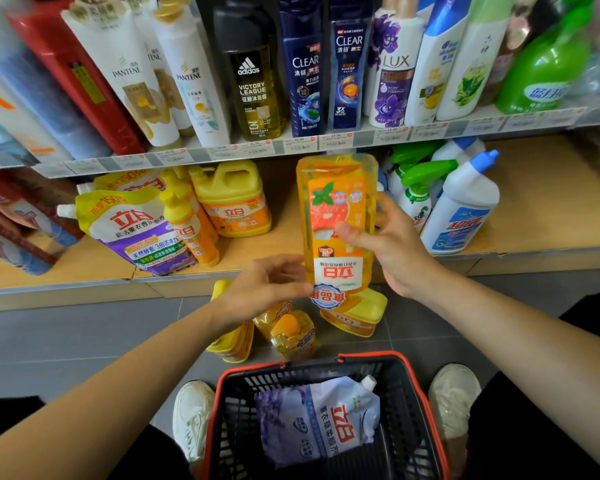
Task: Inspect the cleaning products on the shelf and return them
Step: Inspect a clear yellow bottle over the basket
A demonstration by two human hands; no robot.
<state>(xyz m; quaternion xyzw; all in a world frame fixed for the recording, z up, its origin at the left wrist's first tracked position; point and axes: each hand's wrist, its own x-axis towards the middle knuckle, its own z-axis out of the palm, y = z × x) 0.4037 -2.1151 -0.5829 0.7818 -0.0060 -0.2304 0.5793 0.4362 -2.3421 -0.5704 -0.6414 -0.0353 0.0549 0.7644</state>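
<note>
A yellow-orange refill pouch of dish liquid (336, 216) hangs upside down in front of the lower wooden shelf (541, 216). My right hand (392, 244) grips its right edge, thumb across the label. My left hand (267, 285) touches the pouch's lower left corner with its fingertips. On the shelf to the left stand a yellow jug (232, 199), a slim orange bottle (191, 230) and a purple-white detergent pouch (136, 230). White cleaner bottles (461, 209) stand on the right.
A black basket with a red rim (426, 407) sits on the floor between my shoes, holding a lavender pouch (319, 417). Several yellow bottles (291, 334) lie on the grey floor below the shelf. Shampoo bottles (302, 67) fill the upper shelf.
</note>
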